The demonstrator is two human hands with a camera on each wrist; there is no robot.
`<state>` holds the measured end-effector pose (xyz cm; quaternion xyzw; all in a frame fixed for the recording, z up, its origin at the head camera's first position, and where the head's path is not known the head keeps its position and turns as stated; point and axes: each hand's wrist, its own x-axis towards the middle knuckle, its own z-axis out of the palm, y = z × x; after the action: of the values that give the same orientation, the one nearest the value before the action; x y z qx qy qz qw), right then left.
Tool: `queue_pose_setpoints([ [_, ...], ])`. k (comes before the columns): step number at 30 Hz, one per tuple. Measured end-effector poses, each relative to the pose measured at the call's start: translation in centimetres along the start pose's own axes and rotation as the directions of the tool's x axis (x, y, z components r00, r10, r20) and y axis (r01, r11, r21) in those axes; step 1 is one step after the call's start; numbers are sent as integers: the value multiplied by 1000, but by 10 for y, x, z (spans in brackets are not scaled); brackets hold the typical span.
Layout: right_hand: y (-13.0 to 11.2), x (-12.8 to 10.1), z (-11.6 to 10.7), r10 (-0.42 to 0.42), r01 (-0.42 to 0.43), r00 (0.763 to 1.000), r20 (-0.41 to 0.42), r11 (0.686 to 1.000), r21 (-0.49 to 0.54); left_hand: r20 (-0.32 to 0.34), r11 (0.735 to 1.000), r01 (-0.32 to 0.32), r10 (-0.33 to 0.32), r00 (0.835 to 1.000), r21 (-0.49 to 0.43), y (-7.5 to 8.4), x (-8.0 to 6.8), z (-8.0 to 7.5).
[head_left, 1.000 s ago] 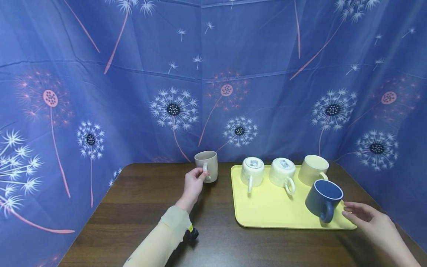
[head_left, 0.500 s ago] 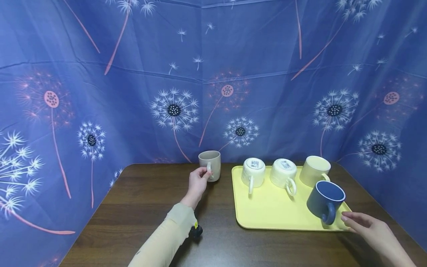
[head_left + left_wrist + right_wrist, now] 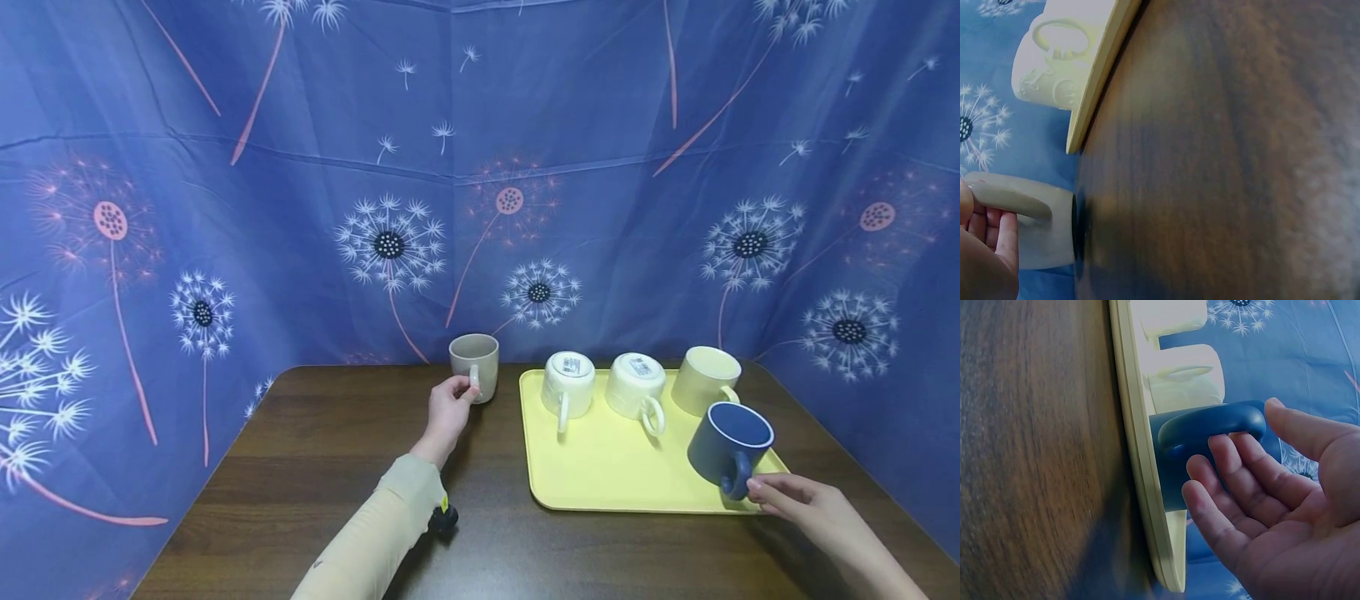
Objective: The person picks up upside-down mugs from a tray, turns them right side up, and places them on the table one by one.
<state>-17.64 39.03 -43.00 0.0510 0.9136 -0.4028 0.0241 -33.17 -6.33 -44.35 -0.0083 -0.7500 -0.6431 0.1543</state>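
A beige mug (image 3: 474,365) stands upright on the dark wooden table (image 3: 322,467), left of a yellow tray (image 3: 600,471). My left hand (image 3: 462,392) pinches its handle (image 3: 1015,200), thumb on top and fingers (image 3: 999,232) beneath. At the tray's front right corner a blue mug (image 3: 729,443) sits upright, handle (image 3: 1210,424) towards me. My right hand (image 3: 759,488) reaches it with loose, spread fingers (image 3: 1225,459); fingertips are at the handle, the thumb beside it, and nothing is gripped.
Two white mugs (image 3: 567,382) (image 3: 636,387) lie upside down at the tray's back, with a cream mug (image 3: 706,379) upright to their right. Blue dandelion-print cloth (image 3: 450,167) walls the table on three sides. A small dark object (image 3: 445,519) sits under my left sleeve.
My right hand has moved left along the tray's front edge to the blue mug's handle. The left hand has shifted the beige mug slightly right and away.
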Motion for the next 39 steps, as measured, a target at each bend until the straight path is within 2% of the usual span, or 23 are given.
queue_pose_setpoints([
  [5, -1, 3, 2, -28, 28, 999, -24, 1000, -1, 8, 999, 18, -18, 1000, 40, 0, -3, 0],
  [12, -4, 6, 2, 26, -26, 1000, 4, 1000, 7, 8, 993, 68, -69, 998, 97, 3, -8, -2],
  [16, -6, 9, 2, 48, -48, 999, 15, 999, 16, 16, 989, 67, -70, 997, 135, 4, -12, -4],
  [22, -6, 10, 6, 21, -20, 1000, -12, 999, 50, 21, 980, 59, -64, 998, 187, 5, -16, -6],
  [31, 0, 11, 9, -14, 14, 1000, -4, 985, 172, 35, 976, 91, -100, 994, 196, 6, -19, -11],
  [39, -2, 12, 7, 23, -25, 1000, 21, 991, 132, 53, 981, 127, -137, 989, 149, 7, -15, -13],
])
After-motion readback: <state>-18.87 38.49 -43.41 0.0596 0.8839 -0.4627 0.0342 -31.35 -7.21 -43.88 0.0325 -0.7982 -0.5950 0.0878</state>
